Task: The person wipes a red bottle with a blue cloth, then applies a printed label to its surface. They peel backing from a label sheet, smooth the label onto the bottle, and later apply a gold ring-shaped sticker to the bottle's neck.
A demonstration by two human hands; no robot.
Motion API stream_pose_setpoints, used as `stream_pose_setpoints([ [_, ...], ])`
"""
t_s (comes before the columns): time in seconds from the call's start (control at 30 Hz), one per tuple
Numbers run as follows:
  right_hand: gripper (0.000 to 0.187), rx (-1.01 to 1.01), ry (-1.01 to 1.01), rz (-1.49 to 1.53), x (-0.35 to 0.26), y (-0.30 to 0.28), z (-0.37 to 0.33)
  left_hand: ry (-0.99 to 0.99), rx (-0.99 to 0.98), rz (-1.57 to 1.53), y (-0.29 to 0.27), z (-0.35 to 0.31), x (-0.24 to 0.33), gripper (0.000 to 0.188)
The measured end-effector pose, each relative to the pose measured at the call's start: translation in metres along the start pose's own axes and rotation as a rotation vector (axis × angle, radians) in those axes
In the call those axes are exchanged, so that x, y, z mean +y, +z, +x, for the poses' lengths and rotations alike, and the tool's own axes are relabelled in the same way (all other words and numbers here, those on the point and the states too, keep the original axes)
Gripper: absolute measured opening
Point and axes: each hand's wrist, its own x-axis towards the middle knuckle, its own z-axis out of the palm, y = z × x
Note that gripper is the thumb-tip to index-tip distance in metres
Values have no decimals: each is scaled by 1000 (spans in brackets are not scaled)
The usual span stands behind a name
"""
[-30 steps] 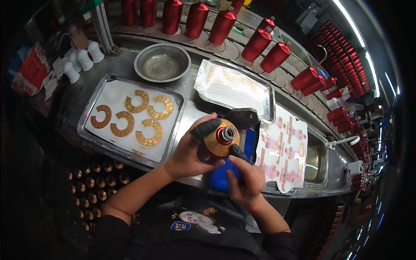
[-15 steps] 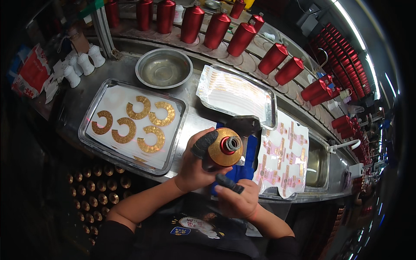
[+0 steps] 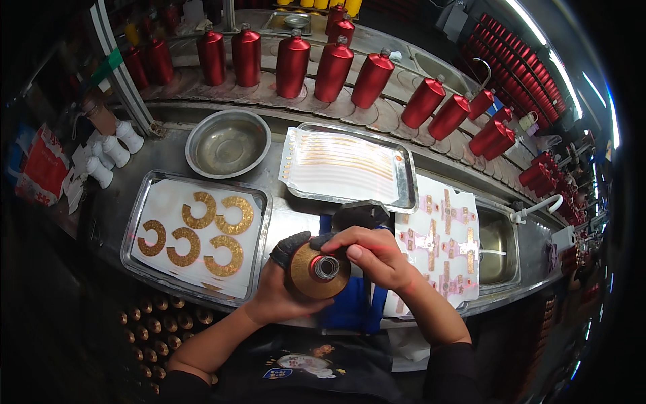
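My left hand [image 3: 277, 296] is wrapped round a bottle with a gold shoulder [image 3: 316, 288], its bare threaded neck tilted up toward me. Black covering shows on that hand's thumb. From the right, my right hand [image 3: 381, 261] reaches over the bottle, fingers bent and a black-covered fingertip pressed on the gold shoulder beside the neck. The bottle's lower body is hidden beneath the shoulder and hand. To the left, a metal tray [image 3: 268, 214] holds a white sheet with several gold C-shaped labels [image 3: 223, 256].
A steel bowl [image 3: 229, 145] sits behind the label tray. Beside it, another tray [image 3: 412, 182] carries sheets of thin gold strips. Pink-and-gold label sheets [image 3: 439, 246] lie right, before a sink [image 3: 498, 252]. Red bottles [image 3: 293, 67] line the conveyor behind; gold-topped ones [image 3: 155, 325] stand low left.
My right hand has risen from below the bottle to its gold shoulder. The bottle has tipped more toward me. The view has shifted, and the red bottles stand at different places along the conveyor.
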Motion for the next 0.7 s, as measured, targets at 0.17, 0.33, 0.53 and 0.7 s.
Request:
stream_pose_setpoints([
  [0.17,27,-59,141,-40,10,-8,11,-67,-119,1,-2,1,5,104],
  [0.33,25,423,260,16,19,9,-38,100,-154,380,3,3,7,96],
  [0.53,71,290,259,-236,9,24,-108,-279,59,-333,0,39,41,83],
  [0.7,116,195,56,-586,5,44,-143,-570,-73,-518,40,52,62,88],
])
